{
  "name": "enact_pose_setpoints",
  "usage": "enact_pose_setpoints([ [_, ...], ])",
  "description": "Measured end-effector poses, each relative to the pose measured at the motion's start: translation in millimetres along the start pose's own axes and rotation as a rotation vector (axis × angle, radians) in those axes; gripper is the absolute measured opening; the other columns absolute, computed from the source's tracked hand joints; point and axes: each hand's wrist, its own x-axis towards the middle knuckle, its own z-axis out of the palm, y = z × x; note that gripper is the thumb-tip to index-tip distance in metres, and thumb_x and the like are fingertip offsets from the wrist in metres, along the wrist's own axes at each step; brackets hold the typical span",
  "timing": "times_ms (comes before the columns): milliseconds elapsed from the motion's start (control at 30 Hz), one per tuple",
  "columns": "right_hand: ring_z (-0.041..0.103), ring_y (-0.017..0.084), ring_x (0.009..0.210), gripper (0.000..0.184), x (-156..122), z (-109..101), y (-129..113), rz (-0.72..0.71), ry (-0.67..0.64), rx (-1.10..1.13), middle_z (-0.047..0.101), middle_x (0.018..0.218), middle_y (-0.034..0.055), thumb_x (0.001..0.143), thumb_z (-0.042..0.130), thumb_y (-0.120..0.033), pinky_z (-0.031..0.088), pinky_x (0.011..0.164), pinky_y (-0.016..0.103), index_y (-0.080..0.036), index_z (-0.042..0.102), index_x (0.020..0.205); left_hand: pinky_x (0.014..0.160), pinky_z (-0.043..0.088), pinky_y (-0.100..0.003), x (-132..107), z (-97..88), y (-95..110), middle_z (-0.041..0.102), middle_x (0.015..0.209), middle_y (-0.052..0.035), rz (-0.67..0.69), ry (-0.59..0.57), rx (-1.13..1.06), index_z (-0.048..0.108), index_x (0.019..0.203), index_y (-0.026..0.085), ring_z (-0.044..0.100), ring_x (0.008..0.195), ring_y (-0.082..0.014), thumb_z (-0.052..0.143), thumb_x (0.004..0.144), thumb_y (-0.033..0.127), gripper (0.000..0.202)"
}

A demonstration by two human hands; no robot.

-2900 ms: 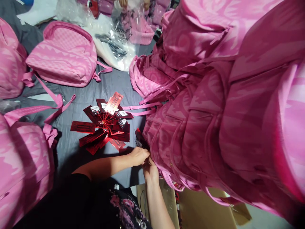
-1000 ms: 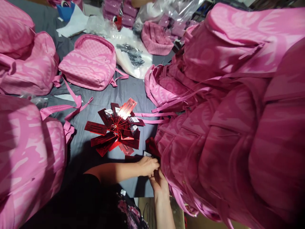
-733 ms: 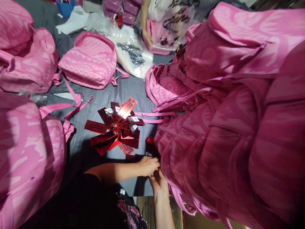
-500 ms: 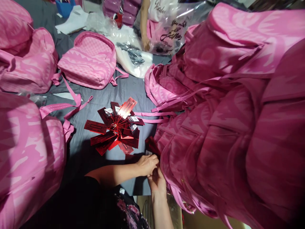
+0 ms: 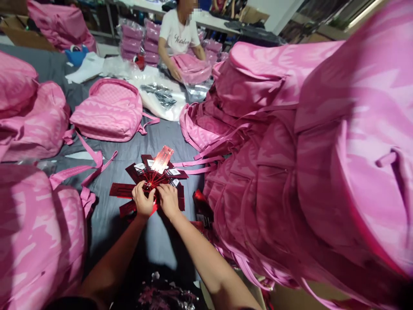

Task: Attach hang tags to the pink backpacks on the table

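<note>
A fanned bunch of red hang tags point(image 5: 151, 172) tied on red strings lies on the grey cloth table point(image 5: 161, 137). My left hand point(image 5: 143, 199) rests on the near side of the bunch, fingers curled onto the tags. Beside it, my right hand point(image 5: 168, 199) also lies on the tags with its fingers bent down among them. What each pinches is hidden under the fingers. A red tag point(image 5: 201, 206) hangs from the nearest pink backpack point(image 5: 245, 202) of the tall pile at right.
Pink backpacks lie at left point(image 5: 35, 232) and far left point(image 5: 106, 110). A huge stack of them point(image 5: 322, 142) fills the right. Clear plastic bags point(image 5: 161, 92) sit at the back, where another person point(image 5: 179, 36) handles a pink bag. Cardboard point(image 5: 290, 297) shows below right.
Both my hands left the edge of the backpack pile and moved left and forward onto the bunch of red tags. The view tilted up, showing the person at the back.
</note>
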Motion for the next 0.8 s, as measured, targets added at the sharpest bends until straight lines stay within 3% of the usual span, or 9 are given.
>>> enact_pose_setpoints([
  [133, 0.045, 0.025, 0.106, 0.027, 20.1, 17.9, 3.8, 0.057, -0.113, -0.242, 0.062, 0.112, 0.0105, 0.094, 0.038, -0.016, 0.023, 0.100, 0.044, -0.018, 0.059, 0.111, 0.099, 0.040, -0.040, 21.5, 8.4, 3.8, 0.066, 0.106, -0.0065, -0.013, -0.144, -0.035, 0.063, 0.094, 0.020, 0.055, 0.107, -0.0241, 0.057, 0.084, 0.033, 0.017],
  [233, 0.047, 0.025, 0.100, 0.022, 20.3, 16.0, 2.0, 0.094, -0.126, -0.281, 0.065, 0.098, 0.0083, 0.094, 0.043, -0.027, 0.019, 0.102, 0.046, -0.018, 0.063, 0.099, 0.092, 0.045, -0.037, 27.7, 11.6, -0.2, 0.069, 0.099, -0.0057, -0.050, -0.195, -0.079, 0.065, 0.095, 0.020, 0.060, 0.097, -0.0222, 0.055, 0.085, 0.035, 0.020],
  [333, 0.049, 0.025, 0.098, 0.020, 21.6, 7.8, -5.5, 0.117, -0.178, -0.266, 0.068, 0.093, 0.0073, 0.092, 0.045, -0.023, 0.017, 0.102, 0.047, -0.018, 0.065, 0.095, 0.089, 0.046, -0.034, 26.3, 12.9, -2.8, 0.069, 0.101, -0.0055, -0.058, -0.210, -0.101, 0.064, 0.099, 0.020, 0.062, 0.093, -0.0211, 0.055, 0.085, 0.037, 0.024],
  [433, 0.053, 0.024, 0.095, 0.019, 15.4, -0.2, -16.8, 0.275, -0.205, -0.073, 0.069, 0.091, 0.0077, 0.080, 0.051, -0.011, 0.020, 0.100, 0.047, -0.018, 0.065, 0.089, 0.093, 0.043, -0.038, 22.4, 14.4, -0.6, 0.070, 0.097, -0.0045, -0.091, -0.162, -0.014, 0.066, 0.094, 0.020, 0.062, 0.094, -0.0229, 0.056, 0.085, 0.037, 0.022],
  [567, 0.059, 0.021, 0.072, 0.011, -23.2, -11.9, -20.6, 0.504, -0.218, 0.193, 0.066, 0.066, 0.0030, 0.068, 0.057, -0.010, 0.038, 0.080, 0.039, -0.019, 0.061, 0.064, 0.090, 0.044, -0.039, 27.4, 16.1, 5.4, 0.070, 0.093, -0.0061, -0.233, -0.150, 0.021, 0.064, 0.095, 0.019, 0.063, 0.090, -0.0231, 0.052, 0.087, 0.036, 0.023],
  [633, 0.057, 0.016, 0.061, 0.013, -52.6, -19.7, -14.9, 0.561, -0.208, 0.290, 0.063, 0.059, 0.0000, 0.067, 0.055, -0.010, 0.041, 0.067, 0.029, -0.019, 0.059, 0.059, 0.092, 0.043, -0.042, 33.9, 11.7, 11.7, 0.068, 0.103, -0.0093, -0.270, -0.138, 0.037, 0.060, 0.107, 0.017, 0.061, 0.098, -0.0253, 0.055, 0.086, 0.037, 0.030],
  [733, 0.053, 0.011, 0.056, 0.017, -96.1, -33.7, -5.7, 0.633, -0.104, 0.424, 0.063, 0.062, -0.0007, 0.077, 0.047, -0.017, 0.040, 0.057, 0.022, -0.018, 0.059, 0.065, 0.107, 0.028, -0.053, 31.7, -2.7, 30.3, 0.043, 0.141, -0.0197, -0.134, -0.016, 0.110, 0.036, 0.138, 0.013, 0.036, 0.131, -0.0346, 0.069, 0.075, 0.043, 0.077],
  [767, 0.052, 0.011, 0.055, 0.019, -108.7, -38.4, -4.0, 0.652, -0.047, 0.459, 0.063, 0.063, 0.0000, 0.081, 0.044, -0.021, 0.040, 0.056, 0.022, -0.017, 0.058, 0.068, 0.110, 0.023, -0.054, 24.2, -7.7, 38.7, 0.034, 0.147, -0.0207, -0.057, 0.004, 0.099, 0.031, 0.141, 0.012, 0.028, 0.136, -0.0351, 0.070, 0.073, 0.045, 0.085],
  [800, 0.051, 0.011, 0.055, 0.022, -120.1, -42.9, -3.3, 0.670, 0.022, 0.510, 0.062, 0.064, 0.0004, 0.083, 0.043, -0.026, 0.040, 0.055, 0.022, -0.017, 0.057, 0.070, 0.111, 0.022, -0.052, 12.9, -11.9, 47.6, 0.034, 0.147, -0.0200, 0.015, -0.027, 0.053, 0.034, 0.139, 0.012, 0.029, 0.137, -0.0339, 0.069, 0.074, 0.045, 0.081],
])
